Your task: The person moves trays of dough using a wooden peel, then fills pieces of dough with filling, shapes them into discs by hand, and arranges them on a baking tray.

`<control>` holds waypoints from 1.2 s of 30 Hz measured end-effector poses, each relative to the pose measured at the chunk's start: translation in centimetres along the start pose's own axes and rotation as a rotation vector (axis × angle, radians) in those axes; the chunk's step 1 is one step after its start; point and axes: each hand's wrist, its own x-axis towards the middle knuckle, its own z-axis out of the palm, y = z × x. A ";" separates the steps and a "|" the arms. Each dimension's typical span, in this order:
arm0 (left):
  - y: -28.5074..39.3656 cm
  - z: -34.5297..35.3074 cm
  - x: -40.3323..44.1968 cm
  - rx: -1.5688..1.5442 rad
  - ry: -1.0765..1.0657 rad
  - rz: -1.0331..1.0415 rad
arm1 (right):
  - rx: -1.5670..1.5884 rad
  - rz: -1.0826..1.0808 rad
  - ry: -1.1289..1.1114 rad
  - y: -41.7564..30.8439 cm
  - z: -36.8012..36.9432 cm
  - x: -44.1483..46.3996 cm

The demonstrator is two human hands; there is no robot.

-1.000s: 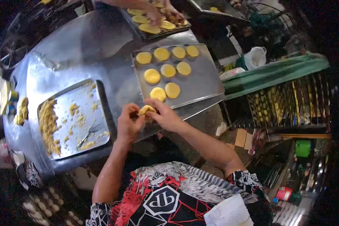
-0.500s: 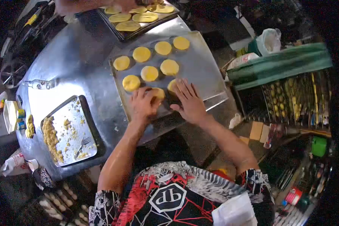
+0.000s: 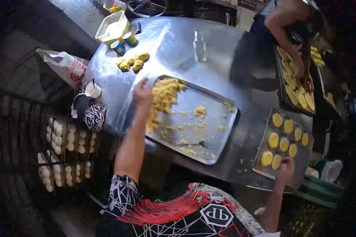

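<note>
My left hand (image 3: pixel 142 93) is over the left edge of the metal tray (image 3: pixel 225 136), beside a heap of yellow crumbly filling (image 3: pixel 166 94); its fingers are blurred. A fork (image 3: pixel 201 144) lies near that tray's front edge. To the right, my right hand (image 3: pixel 286 170) is at the front of a second tray (image 3: pixel 257 162), close to a round of yellow dough (image 3: pixel 276 162). Motion smears its fingers, and I cannot make out anything in them. Several flat dough rounds (image 3: pixel 283 144) lie on this second tray.
Yellow dough lumps (image 3: pixel 133 62), two small cans (image 3: pixel 129 38), a white tub (image 3: pixel 113 28) and a clear bottle (image 3: pixel 199 46) stand or lie on the metal table. Another person's hands (image 3: pixel 303 77) work over a dark tray (image 3: pixel 284 89) at the back right. Left is a white cup (image 3: pixel 93 90).
The view has swung left. My left hand has left the dough rounds for the filling tray, while my right hand has stayed by the dough tray, now off the round it was pressing.
</note>
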 end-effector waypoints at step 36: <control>9.0 -9.1 -18.2 -0.777 -0.356 -0.429 | 0.623 -0.063 -1.057 -24.7 36.1 -2.6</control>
